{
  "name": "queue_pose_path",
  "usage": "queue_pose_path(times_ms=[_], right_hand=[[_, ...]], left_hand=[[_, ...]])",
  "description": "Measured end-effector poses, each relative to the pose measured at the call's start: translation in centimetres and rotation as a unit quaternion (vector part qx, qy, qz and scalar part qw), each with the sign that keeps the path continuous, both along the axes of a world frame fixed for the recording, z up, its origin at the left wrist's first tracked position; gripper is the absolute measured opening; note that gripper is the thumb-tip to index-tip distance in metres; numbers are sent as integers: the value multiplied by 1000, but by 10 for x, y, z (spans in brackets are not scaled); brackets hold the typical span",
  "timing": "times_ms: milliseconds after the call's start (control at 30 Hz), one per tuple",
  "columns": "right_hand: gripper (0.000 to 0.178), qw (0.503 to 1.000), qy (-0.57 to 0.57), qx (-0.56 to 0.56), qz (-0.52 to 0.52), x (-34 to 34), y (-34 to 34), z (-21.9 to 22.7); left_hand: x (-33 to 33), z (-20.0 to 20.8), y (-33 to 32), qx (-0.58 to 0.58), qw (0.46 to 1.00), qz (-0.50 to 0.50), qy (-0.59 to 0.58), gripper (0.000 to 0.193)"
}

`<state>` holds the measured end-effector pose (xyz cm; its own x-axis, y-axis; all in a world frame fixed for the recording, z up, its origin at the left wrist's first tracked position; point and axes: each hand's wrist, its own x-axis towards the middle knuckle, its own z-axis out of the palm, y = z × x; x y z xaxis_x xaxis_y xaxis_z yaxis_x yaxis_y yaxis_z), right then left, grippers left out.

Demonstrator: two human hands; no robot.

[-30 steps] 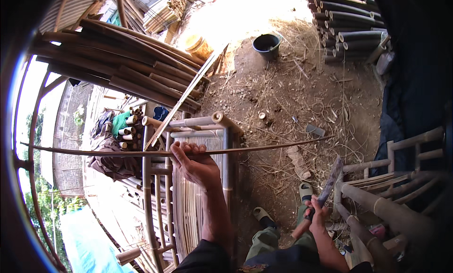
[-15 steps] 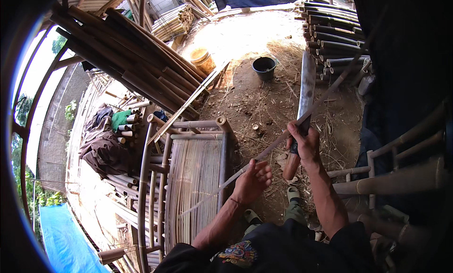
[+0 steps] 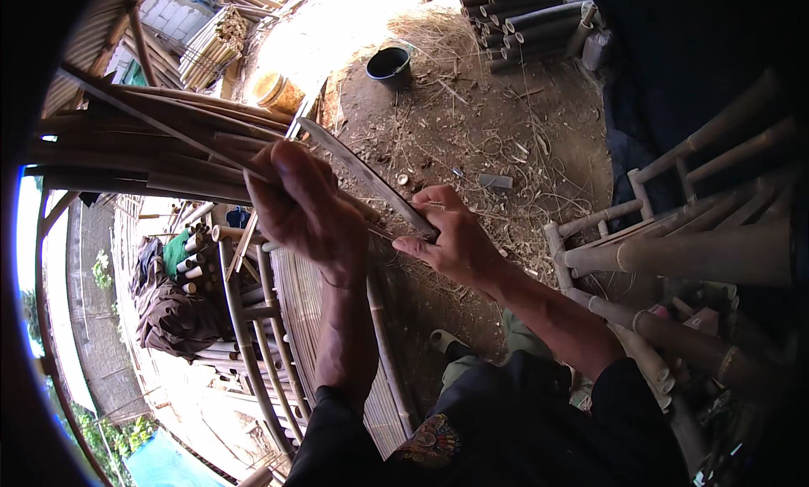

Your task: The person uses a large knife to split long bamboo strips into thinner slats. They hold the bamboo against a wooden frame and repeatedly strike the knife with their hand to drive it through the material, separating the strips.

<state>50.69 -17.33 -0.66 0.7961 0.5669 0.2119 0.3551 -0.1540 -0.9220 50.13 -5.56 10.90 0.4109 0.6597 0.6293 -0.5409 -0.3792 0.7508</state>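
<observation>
12 o'clock = top of view. Thin brown strip (image 3: 168,121) is gripped by the left hand (image 3: 308,205), between 9 and 10 o'clock of view centre; fingers are curled closed around it. Long end is pointed to 10 o'clock, across the stacked bamboo poles (image 3: 194,160) in the view; short end is led toward 4, to the right hand (image 3: 455,238).

Knife (image 3: 362,171) is held by the right hand, just at 3 o'clock of centre: fingers wrapped closed at the blade's base, thumb stretched toward 9, blade aimed between 10 and 11. Slatted bamboo bench (image 3: 303,297) is seen at 8, black bucket (image 3: 390,82) at 12.

Contact between strip, thumb and cutting edge can't be made out.

Risks, as judged: left fingers could be nicked if the blade slipped, since it is pointed close past that hand. Right thumb could be cut if the strip were drawn crooked. Strip could be snapped by too deep a bite. Long free end could be snagged on the poles if swung, and the grip twisted.
</observation>
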Motion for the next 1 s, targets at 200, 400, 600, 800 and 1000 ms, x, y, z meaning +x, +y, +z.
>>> queue_pose_path(times_ms=[200,400,600,800,1000], right_hand=[[26,906,414,-57,-60,12,-117,-119],[31,857,499,-82,-95,-20,-180,-216],[28,849,496,-159,-85,-11,-161,-205],[29,867,450,-207,-61,-2,-150,-200],[24,957,101,-268,48,11,-101,-171]], left_hand=[[-6,-102,8,53,997,50,23,40],[1,-122,16,66,997,24,-26,46],[-5,-57,23,79,996,-43,-6,46],[13,-81,16,74,996,-52,5,48],[22,-195,4,84,996,-31,-20,53]])
